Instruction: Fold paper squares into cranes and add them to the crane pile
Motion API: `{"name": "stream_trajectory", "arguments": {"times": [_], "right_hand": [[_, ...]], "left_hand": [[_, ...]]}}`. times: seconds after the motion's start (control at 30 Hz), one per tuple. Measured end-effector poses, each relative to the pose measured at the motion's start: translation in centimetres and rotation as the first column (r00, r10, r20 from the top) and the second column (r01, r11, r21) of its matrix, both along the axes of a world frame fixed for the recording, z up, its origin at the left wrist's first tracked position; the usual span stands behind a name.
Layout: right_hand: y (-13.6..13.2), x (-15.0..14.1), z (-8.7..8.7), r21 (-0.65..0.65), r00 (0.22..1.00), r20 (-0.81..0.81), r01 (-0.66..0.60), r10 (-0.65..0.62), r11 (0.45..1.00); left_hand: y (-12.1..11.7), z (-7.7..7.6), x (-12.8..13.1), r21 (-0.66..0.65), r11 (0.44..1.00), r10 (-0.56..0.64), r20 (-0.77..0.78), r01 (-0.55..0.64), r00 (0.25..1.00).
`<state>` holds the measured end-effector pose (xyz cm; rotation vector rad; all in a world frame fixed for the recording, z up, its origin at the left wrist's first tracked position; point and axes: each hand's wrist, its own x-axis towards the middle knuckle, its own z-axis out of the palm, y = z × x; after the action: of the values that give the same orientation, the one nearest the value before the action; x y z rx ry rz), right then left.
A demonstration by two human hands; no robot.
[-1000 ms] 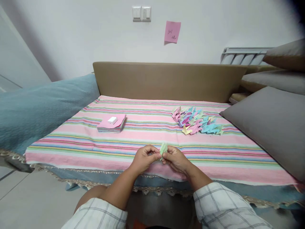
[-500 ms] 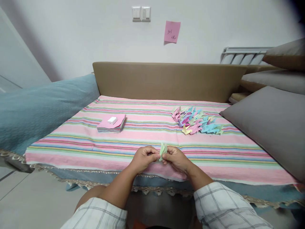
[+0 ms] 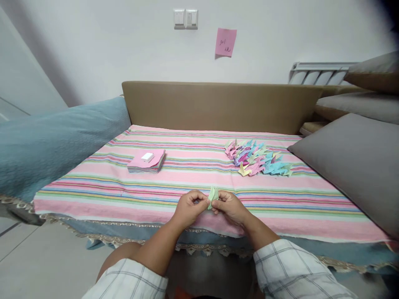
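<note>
Pale green folded paper (image 3: 213, 197), a small narrow shape with pointed upper tips, is held upright between my hands just above the striped cloth. My left hand (image 3: 192, 206) pinches its left edge between thumb and forefinger. From the other side, my right hand (image 3: 230, 206) grips it with the thumb in front and the fingers curled behind. Beyond my right hand lies a cluster of folded paper cranes (image 3: 255, 165) in pink, blue, yellow, green and purple. A stack of coloured paper sheets (image 3: 136, 162) sits farther left, topped by a small white block (image 3: 147, 157).
The striped cloth (image 3: 193, 174) covers a sofa seat with a brown backrest (image 3: 218, 106). A blue-covered armrest (image 3: 62, 137) borders the left. Grey cushions (image 3: 352, 166) pile up on the right. A pink note (image 3: 225, 42) sticks to the wall beside light switches (image 3: 185, 18).
My left hand has shifted very slightly at the paper's edge, its fingers bending a little. Both hands keep hold of the green paper; the other objects stay in place.
</note>
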<state>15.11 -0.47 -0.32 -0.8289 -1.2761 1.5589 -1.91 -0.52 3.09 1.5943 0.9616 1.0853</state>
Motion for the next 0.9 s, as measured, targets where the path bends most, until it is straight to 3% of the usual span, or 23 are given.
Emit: {"name": "stream_trajectory", "arguments": {"times": [0.13,0.23,0.53,0.77,0.9], "right_hand": [[0.0,-0.3,0.0,0.002,0.998,-0.024,0.062,-0.062,0.998],[0.0,-0.5,0.0,-0.003,0.996,-0.05,0.077,-0.078,0.997],[0.0,-0.8,-0.1,-0.01,0.993,-0.074,0.091,-0.092,0.996],[-0.2,-1.0,0.2,-0.027,0.994,-0.05,0.097,-0.098,0.995],[-0.2,-0.8,0.3,-0.031,0.995,-0.042,0.091,-0.092,0.995]], "left_hand": [[-0.2,-0.4,0.6,0.057,0.99,0.128,-0.004,-0.128,0.992],[-0.2,-0.7,0.8,0.063,0.986,0.153,0.011,-0.153,0.988],[-0.4,-1.4,1.1,-0.03,0.99,0.14,0.067,-0.138,0.988],[-0.4,-1.4,1.5,-0.257,0.966,0.096,0.251,-0.029,0.963],[-0.4,-1.3,1.5,-0.291,0.957,0.087,0.269,-0.005,0.959]]}}
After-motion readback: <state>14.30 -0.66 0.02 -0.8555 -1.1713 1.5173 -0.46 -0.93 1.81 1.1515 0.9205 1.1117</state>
